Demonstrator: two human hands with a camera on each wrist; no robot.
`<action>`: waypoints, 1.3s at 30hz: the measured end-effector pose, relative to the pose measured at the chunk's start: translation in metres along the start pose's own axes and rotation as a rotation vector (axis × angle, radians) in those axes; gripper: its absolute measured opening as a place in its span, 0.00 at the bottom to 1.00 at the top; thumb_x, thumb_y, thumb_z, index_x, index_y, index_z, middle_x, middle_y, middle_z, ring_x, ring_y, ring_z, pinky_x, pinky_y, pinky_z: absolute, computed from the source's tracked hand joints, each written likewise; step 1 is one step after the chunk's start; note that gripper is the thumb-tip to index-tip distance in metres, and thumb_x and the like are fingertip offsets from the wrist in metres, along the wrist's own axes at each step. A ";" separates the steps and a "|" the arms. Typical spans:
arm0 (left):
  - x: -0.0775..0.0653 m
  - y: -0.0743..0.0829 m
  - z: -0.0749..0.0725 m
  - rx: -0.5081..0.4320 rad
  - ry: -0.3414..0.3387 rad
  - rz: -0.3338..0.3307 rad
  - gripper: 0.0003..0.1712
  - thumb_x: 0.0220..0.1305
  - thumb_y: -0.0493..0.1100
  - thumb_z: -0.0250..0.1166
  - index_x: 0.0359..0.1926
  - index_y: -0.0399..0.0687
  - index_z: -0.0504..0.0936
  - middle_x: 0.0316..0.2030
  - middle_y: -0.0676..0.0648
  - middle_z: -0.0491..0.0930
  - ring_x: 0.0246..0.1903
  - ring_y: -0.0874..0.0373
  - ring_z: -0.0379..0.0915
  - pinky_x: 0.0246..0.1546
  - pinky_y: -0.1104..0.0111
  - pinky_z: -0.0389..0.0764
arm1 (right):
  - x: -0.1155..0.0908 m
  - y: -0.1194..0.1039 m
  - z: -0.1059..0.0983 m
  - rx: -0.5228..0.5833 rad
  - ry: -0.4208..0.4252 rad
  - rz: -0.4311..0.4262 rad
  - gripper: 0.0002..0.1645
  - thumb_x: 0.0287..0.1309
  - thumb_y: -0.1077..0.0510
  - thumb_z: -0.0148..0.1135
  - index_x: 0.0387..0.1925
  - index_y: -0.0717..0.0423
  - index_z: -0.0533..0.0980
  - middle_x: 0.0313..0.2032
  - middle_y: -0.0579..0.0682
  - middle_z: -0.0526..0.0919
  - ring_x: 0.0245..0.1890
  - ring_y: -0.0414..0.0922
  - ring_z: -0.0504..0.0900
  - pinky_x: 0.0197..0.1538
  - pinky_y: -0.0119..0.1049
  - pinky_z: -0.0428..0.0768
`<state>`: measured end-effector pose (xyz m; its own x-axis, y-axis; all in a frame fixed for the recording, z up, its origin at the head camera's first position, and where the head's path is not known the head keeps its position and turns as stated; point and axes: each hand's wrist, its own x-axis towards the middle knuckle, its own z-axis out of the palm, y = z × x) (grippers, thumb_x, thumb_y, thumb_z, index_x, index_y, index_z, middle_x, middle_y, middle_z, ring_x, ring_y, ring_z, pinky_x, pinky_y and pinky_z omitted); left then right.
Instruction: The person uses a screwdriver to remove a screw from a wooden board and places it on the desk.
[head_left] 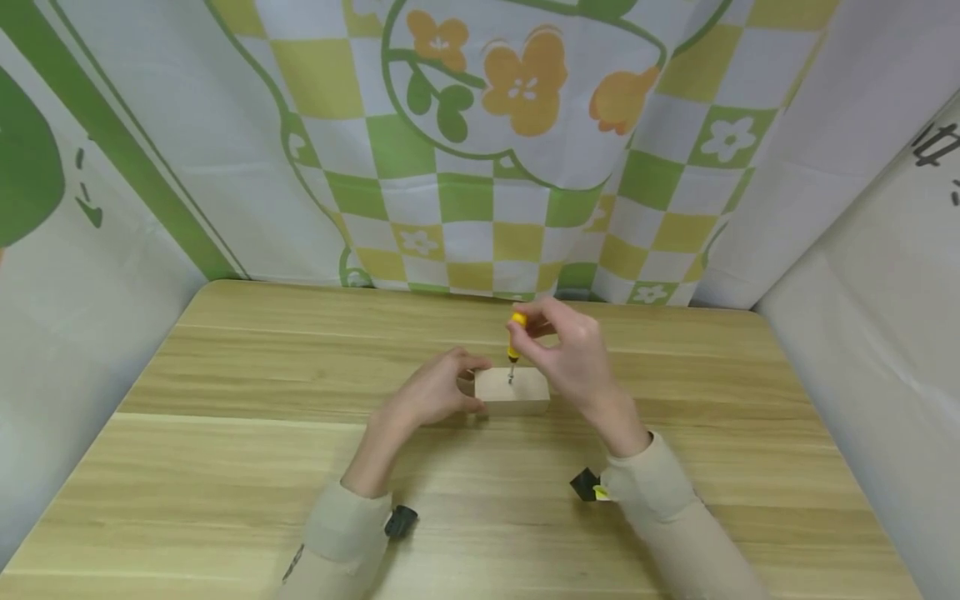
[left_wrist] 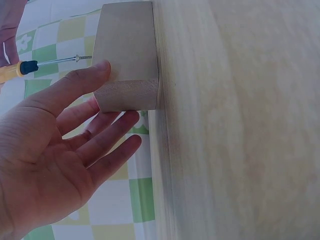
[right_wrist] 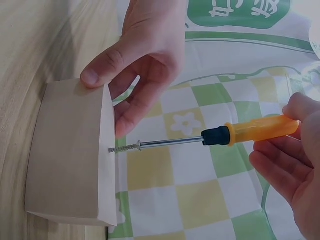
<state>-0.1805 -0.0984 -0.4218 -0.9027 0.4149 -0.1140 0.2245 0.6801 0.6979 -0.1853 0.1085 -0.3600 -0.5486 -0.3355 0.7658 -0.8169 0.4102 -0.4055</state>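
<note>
A pale wooden block [head_left: 517,406] lies on the table, its left end pinched between the thumb and fingers of my left hand [head_left: 431,388]. In the left wrist view, that thumb presses the near face while the last fingers extend past the block [left_wrist: 127,42]. My right hand [head_left: 570,354] grips the yellow handle of a screwdriver [right_wrist: 255,131] with a black collar and metal shaft. The shaft's tip meets the head of a screw [right_wrist: 125,148]. Standing upright in the block's top, the screw has much of its thread showing above the wood.
The wood-grain table [head_left: 247,483] reaches to a checked, flowered curtain [head_left: 465,200] at the back. White cloth walls [head_left: 862,275] rise at both sides. Small black devices [head_left: 401,522] sit at both sleeve cuffs.
</note>
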 end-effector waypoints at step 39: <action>0.002 0.000 -0.002 0.021 -0.021 0.024 0.39 0.50 0.42 0.78 0.65 0.45 0.76 0.52 0.45 0.78 0.55 0.48 0.78 0.59 0.55 0.78 | 0.009 0.011 -0.023 0.273 -0.351 0.165 0.15 0.60 0.67 0.66 0.49 0.60 0.81 0.42 0.53 0.87 0.39 0.43 0.87 0.42 0.33 0.87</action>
<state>-0.1827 -0.0987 -0.4200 -0.8891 0.4437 -0.1128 0.2534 0.6821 0.6859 -0.1950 0.1294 -0.3465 -0.6637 -0.5700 0.4843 -0.7048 0.2596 -0.6603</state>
